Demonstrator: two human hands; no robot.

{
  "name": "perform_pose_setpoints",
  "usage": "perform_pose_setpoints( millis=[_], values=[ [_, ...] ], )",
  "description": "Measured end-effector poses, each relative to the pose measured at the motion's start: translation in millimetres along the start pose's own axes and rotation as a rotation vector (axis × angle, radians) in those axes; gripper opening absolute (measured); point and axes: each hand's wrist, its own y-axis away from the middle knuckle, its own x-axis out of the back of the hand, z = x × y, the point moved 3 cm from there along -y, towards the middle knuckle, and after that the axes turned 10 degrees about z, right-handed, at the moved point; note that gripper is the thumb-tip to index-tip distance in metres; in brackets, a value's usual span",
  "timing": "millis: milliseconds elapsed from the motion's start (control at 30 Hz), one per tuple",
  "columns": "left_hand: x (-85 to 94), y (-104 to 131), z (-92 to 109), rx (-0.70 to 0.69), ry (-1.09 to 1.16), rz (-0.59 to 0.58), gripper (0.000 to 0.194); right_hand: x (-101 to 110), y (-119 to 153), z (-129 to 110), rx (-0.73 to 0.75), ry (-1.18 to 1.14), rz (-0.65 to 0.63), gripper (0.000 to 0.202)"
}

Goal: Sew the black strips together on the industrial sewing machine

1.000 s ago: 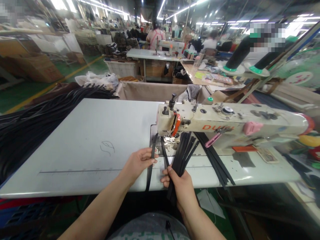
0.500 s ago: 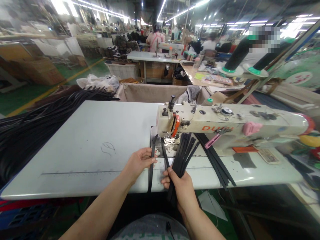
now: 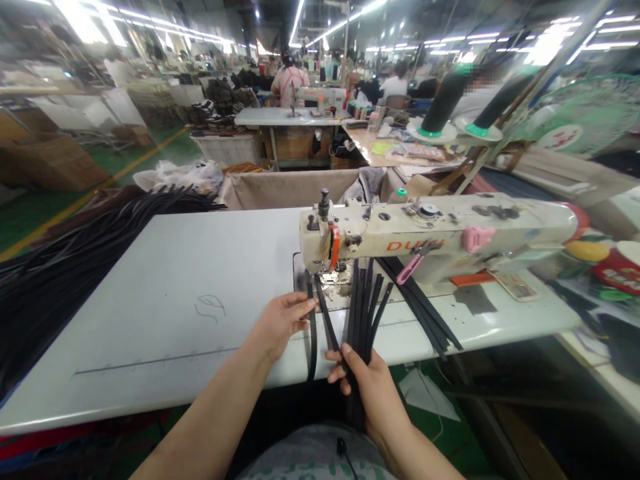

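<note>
My left hand (image 3: 280, 327) pinches a narrow black strap (image 3: 313, 350) between thumb and fingers, just in front of the sewing machine's needle area. The strap hangs down over the table's front edge. My right hand (image 3: 370, 380) is closed around a bundle of black straps (image 3: 359, 313), whose upper ends fan out below the machine arm. One strap (image 3: 327, 313) stands apart from the bundle and runs from the right fingers up to the presser foot (image 3: 329, 279). The white sewing machine (image 3: 370, 230) stands over both hands. The bundle's lower ends are partly hidden by my right hand.
More black straps (image 3: 420, 310) lie under the machine arm at the right. A large heap of long black strips (image 3: 75, 273) lies left of the white table (image 3: 225, 247). Thread cones (image 3: 443, 103) stand at the right. Behind is a fabric-lined bin (image 3: 290, 190); people sit farther back.
The camera view has turned slightly, shifting the machine leftward in the picture. My left hand has come closer to the strap at the presser foot. My right hand keeps hold of the bundle.
</note>
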Motion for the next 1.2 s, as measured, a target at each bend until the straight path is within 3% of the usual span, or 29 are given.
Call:
perform_pose_setpoints(
  millis=[233, 400, 533, 833, 1200],
  values=[
    [-14.7, -4.5, -7.4, -0.004, 0.009, -0.025, 0.051, 6.5, 16.7, 12.4, -0.049, 0.023, -0.189, 0.05],
    [-9.9, -15.1, -0.8, -0.158, -0.096, 0.041, 0.047, 25.3, 3.2, 14.3, 0.033, 0.143, -0.067, 0.049],
    [-5.3, -21.9, -0.5, -0.191, -0.109, 0.055, 0.05, 36.5, -3.1, 8.8, 0.096, 0.279, 0.015, 0.047],
    [-2.3, -23.7, -4.2, -0.188, -0.009, 0.006, 0.05, 39.0, -5.7, 12.6, 0.147, 0.305, 0.057, 0.039],
    [-2.8, -23.4, -5.7, -0.264, -0.132, 0.029, 0.049, 38.3, -6.3, 9.1, 0.12, 0.338, 0.047, 0.035]
  ],
)
